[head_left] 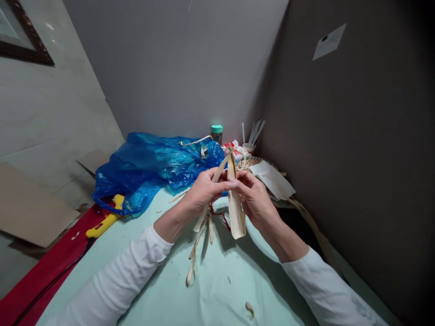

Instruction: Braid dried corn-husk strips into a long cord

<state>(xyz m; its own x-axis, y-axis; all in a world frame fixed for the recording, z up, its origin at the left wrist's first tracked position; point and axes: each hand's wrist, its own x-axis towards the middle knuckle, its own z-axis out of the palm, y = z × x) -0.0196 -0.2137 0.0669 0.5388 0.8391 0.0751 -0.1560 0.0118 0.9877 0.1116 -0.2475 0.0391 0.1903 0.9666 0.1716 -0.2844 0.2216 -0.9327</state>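
Both my hands meet above the middle of the table, holding pale dried husk strips. My left hand (206, 190) is closed, its thumb pressed on the edge of a broad, flat strip of husk (237, 217). From the other side my right hand (255, 194) pinches the same strip, which stands roughly upright with its wide end hanging down. A narrower strip (220, 169) slants up past my left fingers to meet the broad one at the top. Below my left hand hang thin, curled husk pieces (192, 267). A dark red string (221, 216) shows behind the strips.
A blue plastic bag (149, 163) lies at the back left, beside a yellow glue gun (105, 225) with a black cord. Behind stand a jar with a turquoise lid (216, 129) and a small cup of white sticks (249, 147). White paper (273, 179) lies at right, near the wall.
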